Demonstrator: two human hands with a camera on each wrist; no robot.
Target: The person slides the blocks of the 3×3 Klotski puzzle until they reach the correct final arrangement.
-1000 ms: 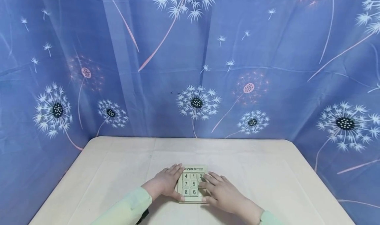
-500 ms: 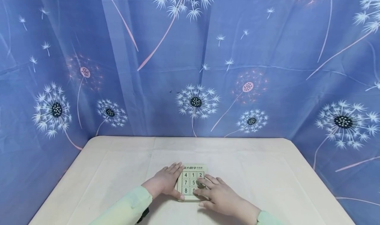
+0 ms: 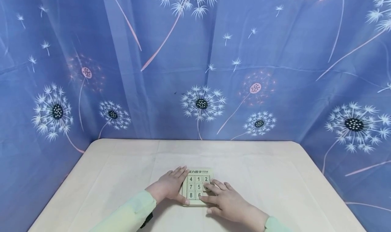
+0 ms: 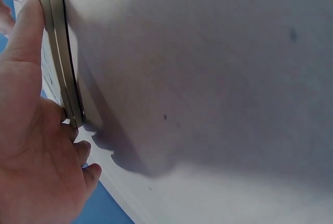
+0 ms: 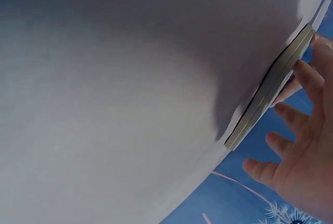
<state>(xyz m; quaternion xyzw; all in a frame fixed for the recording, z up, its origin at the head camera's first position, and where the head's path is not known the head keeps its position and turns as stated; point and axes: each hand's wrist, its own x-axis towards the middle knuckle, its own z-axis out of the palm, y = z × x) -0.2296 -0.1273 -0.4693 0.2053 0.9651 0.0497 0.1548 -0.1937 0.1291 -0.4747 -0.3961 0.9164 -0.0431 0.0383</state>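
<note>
A pale green number sliding puzzle (image 3: 199,187) lies flat on the table, Chinese lettering along its top. Its tiles read 4, 1, 2 on top, 7 and 5 in the middle, 8 and 6 below. My left hand (image 3: 169,187) grips the left side, thumb at the near corner and fingers at the far one. In the left wrist view the thumb lies along the edge of the puzzle (image 4: 58,47). My right hand (image 3: 227,202) reaches in from the right with extended fingers, touching the right-hand tiles. A middle-row tile is partly covered; the bottom-right spot is hidden by fingers.
The puzzle is on a cream-coloured table (image 3: 122,171) with rounded far corners. A blue curtain (image 3: 171,55) with dandelion prints surrounds its back and sides. Light green sleeves (image 3: 131,210) cover both forearms.
My right fingers have shifted slightly toward the near edge, from beside the 2 down to the 6. The 2 tile is now uncovered. My left hand keeps its hold on the puzzle.
</note>
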